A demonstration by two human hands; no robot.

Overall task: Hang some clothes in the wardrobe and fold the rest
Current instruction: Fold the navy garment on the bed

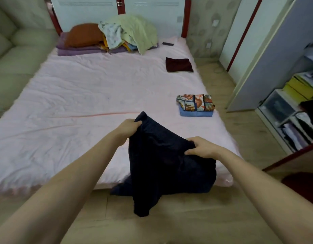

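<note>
The fingers of the left hand [128, 128] are curling round the top edge of a dark blue garment [162, 166] and pinching the cloth, in the middle of the frame. The fingers of the right hand [201, 147] are bending over the other top corner and gripping it too, a little lower and to the right. Both arms are reaching in from the bottom corners of the frame. The garment is hanging down from the two hands, over the near edge of the bed [81, 103], and its bottom part is dangling in front of the wooden floor [178, 217]. The bed is wearing a pale pink sheet and is filling most of the frame. On the right side of the bed a folded flowery cloth [195, 102] is lying on top of a folded blue cloth [196, 113]. Farther back on the right a folded dark red cloth [179, 64] is lying by itself. At the top of the frame a heap of clothes [131, 32] is sitting beside an orange pillow [84, 35] on purple bedding. At the right edge of the frame an open wardrobe [292, 111] is showing shelves with things stacked inside.
</note>
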